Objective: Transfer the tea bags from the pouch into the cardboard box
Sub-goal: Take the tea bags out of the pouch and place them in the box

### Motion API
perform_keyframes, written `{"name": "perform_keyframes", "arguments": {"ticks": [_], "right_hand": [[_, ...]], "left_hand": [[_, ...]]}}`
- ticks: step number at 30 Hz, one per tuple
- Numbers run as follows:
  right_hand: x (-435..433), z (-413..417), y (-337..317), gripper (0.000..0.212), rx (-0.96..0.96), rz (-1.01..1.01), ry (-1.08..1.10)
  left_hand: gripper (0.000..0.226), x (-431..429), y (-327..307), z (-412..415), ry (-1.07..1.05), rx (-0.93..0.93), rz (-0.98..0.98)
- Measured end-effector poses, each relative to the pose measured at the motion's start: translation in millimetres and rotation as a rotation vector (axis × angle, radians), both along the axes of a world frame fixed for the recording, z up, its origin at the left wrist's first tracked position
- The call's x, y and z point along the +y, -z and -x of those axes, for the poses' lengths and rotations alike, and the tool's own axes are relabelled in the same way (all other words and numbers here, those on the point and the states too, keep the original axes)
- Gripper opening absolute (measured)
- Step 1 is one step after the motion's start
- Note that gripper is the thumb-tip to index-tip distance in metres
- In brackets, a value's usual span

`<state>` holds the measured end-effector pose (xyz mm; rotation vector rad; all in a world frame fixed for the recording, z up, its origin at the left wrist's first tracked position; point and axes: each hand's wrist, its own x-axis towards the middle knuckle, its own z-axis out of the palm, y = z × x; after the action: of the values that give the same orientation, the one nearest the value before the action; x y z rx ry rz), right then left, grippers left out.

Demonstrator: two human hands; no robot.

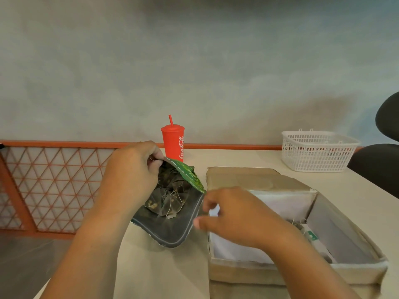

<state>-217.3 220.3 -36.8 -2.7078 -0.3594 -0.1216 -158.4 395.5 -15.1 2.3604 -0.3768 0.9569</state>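
Left hand (131, 171) pinches pouch (172, 227) rim, holding its mouth open on the table (162, 272); tea bags (170, 195) heaped inside. Right hand (235, 214) (blurred) hovers over box (248, 270) left edge, fingers loosely curled; any hold unclear. Red cup (172, 143) behind pouch; basket (317, 152) far right.

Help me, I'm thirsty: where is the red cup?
In the head view, the red cup stands at the far edge of the table, just behind the open pouch and left of the white basket.
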Motion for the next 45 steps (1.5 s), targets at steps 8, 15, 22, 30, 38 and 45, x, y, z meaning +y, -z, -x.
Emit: {"name": "perform_keyframes", "arguments": {"ticks": [8,15,22,30,38,45], "right_hand": [[18,-12,4,0.049,-0.127,-0.061,-0.066],[17,-22,10,0.052,-0.169,-0.183,-0.043],[19,-19,11,0.054,-0.141,-0.202,-0.055],[22,-18,11,0.056,-0.127,-0.196,-0.063],[22,-19,12,0.057,-0.144,-0.197,-0.069],[18,-16,8,0.048,-0.134,-0.225,-0.099]], "left_hand": [[0.008,-1,-3,5,0.001,0.013,0.024],[0.014,-11,-21,35,0.122,0.270,-0.167],[0.038,-27,34,-10,0.003,0.747,-0.682],[0.028,-19,41,-16,-0.096,0.723,-0.701],[0.022,-23,-10,21,0.034,0.415,-0.422],[0.031,-7,-26,42,0.412,0.338,0.054]]}}
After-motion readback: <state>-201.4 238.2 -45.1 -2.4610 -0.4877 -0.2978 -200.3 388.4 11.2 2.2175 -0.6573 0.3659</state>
